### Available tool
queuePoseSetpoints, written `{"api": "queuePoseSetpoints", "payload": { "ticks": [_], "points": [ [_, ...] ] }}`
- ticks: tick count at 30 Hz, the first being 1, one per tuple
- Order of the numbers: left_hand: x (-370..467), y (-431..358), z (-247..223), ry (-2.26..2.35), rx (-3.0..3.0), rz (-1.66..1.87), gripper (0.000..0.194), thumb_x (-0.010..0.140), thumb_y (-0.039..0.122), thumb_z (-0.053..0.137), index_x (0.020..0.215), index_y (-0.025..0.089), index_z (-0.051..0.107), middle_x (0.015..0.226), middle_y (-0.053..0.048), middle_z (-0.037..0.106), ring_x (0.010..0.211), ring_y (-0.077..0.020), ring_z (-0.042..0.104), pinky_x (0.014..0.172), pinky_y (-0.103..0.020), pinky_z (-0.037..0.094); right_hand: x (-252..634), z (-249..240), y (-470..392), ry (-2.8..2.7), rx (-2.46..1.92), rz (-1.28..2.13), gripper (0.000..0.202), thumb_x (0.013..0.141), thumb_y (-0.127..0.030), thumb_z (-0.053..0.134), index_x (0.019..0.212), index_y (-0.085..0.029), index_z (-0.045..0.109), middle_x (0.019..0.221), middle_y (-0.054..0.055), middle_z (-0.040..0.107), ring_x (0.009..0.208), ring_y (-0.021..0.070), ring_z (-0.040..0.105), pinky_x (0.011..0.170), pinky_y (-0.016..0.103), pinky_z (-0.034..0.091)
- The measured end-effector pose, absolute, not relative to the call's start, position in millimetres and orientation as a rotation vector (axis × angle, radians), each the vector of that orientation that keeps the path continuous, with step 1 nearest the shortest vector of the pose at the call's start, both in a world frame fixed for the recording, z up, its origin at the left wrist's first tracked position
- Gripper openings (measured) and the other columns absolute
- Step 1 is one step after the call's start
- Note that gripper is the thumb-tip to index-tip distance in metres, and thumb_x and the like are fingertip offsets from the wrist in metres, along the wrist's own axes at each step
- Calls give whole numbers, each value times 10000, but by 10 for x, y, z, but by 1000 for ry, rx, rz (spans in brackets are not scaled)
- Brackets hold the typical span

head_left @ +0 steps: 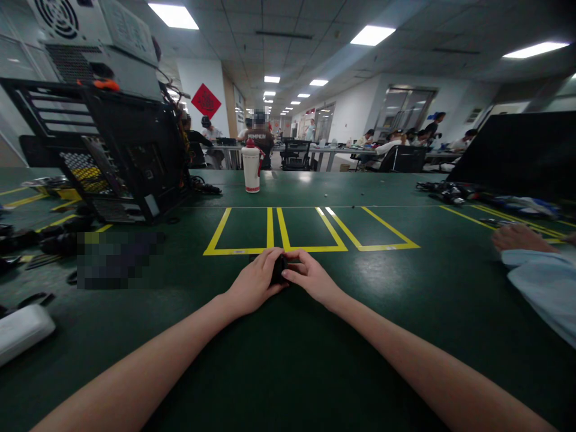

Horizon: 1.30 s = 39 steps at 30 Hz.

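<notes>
A small black object (278, 270) with a rounded edge sits between my two hands, low over the green table (279, 360). Its kind cannot be made out, since fingers cover much of it. My left hand (257, 281) wraps round its left side, fingers over the top and thumb underneath. From the other side, my right hand (311, 277) grips it with thumb and bent fingers. Just beyond the hands, yellow tape outlines (270, 228) mark three frames on the table.
An open computer case (130, 162) with power supplies (99, 42) on top stands at left. A white bottle (252, 168) is farther back. A white case (24, 333) lies near left. At right are another person's hand (522, 239), a dark monitor (522, 153) and cables (450, 192).
</notes>
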State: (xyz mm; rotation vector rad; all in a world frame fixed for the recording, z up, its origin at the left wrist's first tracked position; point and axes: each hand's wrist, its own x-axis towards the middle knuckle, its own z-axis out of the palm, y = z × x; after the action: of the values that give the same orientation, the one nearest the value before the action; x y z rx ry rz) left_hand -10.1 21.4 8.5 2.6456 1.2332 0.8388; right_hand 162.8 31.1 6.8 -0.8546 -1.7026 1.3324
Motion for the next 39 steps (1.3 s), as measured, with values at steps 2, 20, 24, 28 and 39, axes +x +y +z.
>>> {"api": "queuePoseSetpoints", "payload": {
  "ticks": [2,20,24,28,39],
  "points": [
    [-105,217,76,1236,2642,833,636,737,240,584,1243,238,198,1242,-84,377,1105,-254,448,891,-449,409,1636,60,306,-1727,-833,1307,276,724,-193,574,977,-238,472,1090,21,481,1077,203,475,873,396,440],
    [-98,234,51,1235,2649,871,626,736,268,581,1236,236,205,1232,-87,387,1098,-259,454,885,-458,417,1627,70,318,-1671,-852,1348,281,746,-216,554,1011,-225,463,1088,31,492,1040,186,505,877,378,444],
    [-105,226,61,1247,2644,835,633,735,253,580,1241,236,200,1248,-89,373,1109,-259,444,890,-457,410,1634,67,290,-1697,-830,1334,284,724,-206,579,980,-235,461,1067,21,493,1055,196,491,853,383,456],
    [-109,224,66,1246,2642,818,641,736,243,579,1247,247,192,1253,-84,369,1114,-260,441,894,-467,403,1634,71,266,-1705,-826,1319,281,705,-233,608,942,-236,456,1017,14,505,980,186,528,833,386,465],
    [-85,222,72,1252,2671,837,626,731,237,592,1234,195,222,1230,-94,386,1114,-242,434,926,-412,391,1608,72,304,-1669,-823,1339,281,740,-202,556,1001,-234,456,1071,21,481,1013,183,510,843,366,459]
  ]
}}
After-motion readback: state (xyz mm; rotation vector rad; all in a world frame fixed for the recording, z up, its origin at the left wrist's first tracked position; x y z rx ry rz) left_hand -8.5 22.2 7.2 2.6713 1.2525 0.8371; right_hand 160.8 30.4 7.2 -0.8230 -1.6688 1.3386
